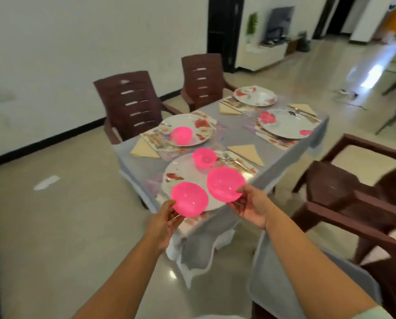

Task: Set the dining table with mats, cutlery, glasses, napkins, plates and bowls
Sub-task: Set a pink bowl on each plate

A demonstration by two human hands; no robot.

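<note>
Left hand [167, 221] pinches a pink bowl [189, 199] by its rim; right hand [250, 207] pinches a second bowl [225, 184]. Both are held above the near plate [181, 169], where a third bowl [204, 157] sits. Fourth bowl [181, 135] on the left plate [192, 125].

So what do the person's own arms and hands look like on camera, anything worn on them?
Both forearms are bare down to the wrists. No gloves, rings, watch or bracelets show on the left hand or right hand. Only a pale mint-green sleeve edge appears near the right elbow, at the frame's bottom corner.
</note>
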